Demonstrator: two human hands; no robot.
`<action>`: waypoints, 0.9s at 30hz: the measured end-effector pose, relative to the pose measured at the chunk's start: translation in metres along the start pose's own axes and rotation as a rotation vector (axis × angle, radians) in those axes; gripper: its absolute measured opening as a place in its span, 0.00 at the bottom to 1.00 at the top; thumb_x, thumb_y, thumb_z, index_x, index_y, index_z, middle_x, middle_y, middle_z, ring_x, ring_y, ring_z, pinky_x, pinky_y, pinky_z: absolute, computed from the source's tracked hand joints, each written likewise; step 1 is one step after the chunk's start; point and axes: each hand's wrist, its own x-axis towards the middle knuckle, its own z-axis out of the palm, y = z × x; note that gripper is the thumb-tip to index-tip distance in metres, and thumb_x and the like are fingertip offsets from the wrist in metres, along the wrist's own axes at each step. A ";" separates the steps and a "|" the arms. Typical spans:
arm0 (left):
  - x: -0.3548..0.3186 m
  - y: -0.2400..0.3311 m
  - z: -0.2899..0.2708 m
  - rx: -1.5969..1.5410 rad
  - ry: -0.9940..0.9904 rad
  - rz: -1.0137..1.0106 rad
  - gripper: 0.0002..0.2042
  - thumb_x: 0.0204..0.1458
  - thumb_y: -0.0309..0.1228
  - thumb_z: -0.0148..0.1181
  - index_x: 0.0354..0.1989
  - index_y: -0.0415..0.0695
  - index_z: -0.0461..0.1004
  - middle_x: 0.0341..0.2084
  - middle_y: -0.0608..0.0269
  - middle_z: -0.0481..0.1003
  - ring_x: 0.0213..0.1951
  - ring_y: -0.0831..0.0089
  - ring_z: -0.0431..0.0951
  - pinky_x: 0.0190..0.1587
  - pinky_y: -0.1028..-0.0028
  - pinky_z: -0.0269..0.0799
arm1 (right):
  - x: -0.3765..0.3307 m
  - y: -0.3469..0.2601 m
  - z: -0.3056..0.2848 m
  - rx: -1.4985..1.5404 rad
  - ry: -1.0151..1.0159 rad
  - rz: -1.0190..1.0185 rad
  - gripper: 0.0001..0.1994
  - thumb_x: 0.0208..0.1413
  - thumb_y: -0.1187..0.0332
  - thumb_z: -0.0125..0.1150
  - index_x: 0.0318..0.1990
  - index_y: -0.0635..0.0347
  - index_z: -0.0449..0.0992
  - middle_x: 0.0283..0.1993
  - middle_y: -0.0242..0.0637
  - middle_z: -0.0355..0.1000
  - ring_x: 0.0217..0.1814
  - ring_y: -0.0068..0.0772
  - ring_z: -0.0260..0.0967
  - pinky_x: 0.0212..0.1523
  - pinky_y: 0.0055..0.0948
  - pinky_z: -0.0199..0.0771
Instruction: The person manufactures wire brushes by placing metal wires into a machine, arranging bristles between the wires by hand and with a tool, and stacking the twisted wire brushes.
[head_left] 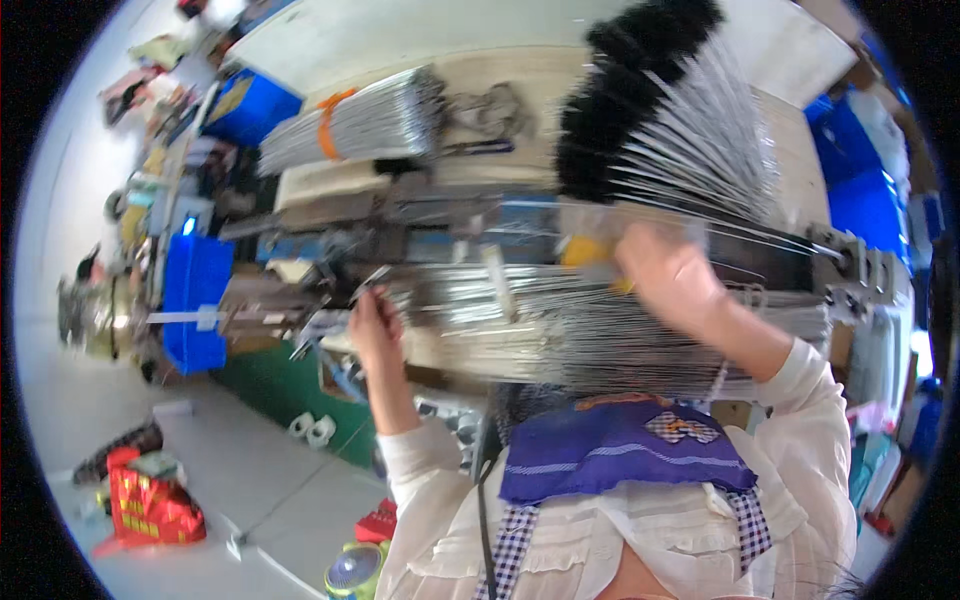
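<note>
My left hand (377,325) is closed in a pinch at the left end of the machine, beside a small metal part (374,280). What lies between its fingertips, if anything, I cannot make out. Motion smears my right hand (672,278), hovering over the machine's rail near a yellow piece (585,251); its fingers do not show clearly. In front of me, below both hands, spreads a broad layer of thin metal wires (570,335). Beyond the rail, to the right, black-bristled brushes (610,120) with twisted wire stems (700,140) lie fanned out.
An orange band (328,125) ties a wire bundle (375,120) on the bench (520,70). Metal blocks (860,270) stand at the machine's right end. Blue bins (195,290) sit left, others (865,215) right. A red bag (150,500) rests on the floor.
</note>
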 end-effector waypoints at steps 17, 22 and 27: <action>-0.172 0.033 0.227 0.088 -1.596 -0.064 0.19 0.65 0.41 0.42 0.21 0.46 0.62 0.16 0.73 0.58 0.18 0.82 0.56 0.18 0.79 0.49 | -0.030 0.131 -0.062 0.785 -0.045 0.341 0.12 0.62 0.61 0.52 0.35 0.63 0.70 0.23 0.40 0.72 0.27 0.32 0.74 0.30 0.32 0.71; -0.147 -0.032 0.256 -0.103 -1.191 -0.544 0.15 0.63 0.40 0.46 0.26 0.46 0.64 0.13 0.75 0.54 0.12 0.83 0.50 0.14 0.80 0.42 | -0.017 0.117 -0.062 1.112 -0.184 0.341 0.14 0.62 0.61 0.53 0.36 0.67 0.70 0.27 0.42 0.73 0.23 0.27 0.68 0.30 0.30 0.70; -0.128 0.008 0.206 -0.048 -0.746 -0.225 0.14 0.64 0.42 0.44 0.30 0.47 0.66 0.13 0.75 0.56 0.12 0.84 0.53 0.14 0.81 0.45 | -0.008 0.115 -0.054 0.802 0.165 0.433 0.09 0.56 0.68 0.55 0.41 0.63 0.71 0.34 0.50 0.74 0.38 0.50 0.74 0.37 0.40 0.72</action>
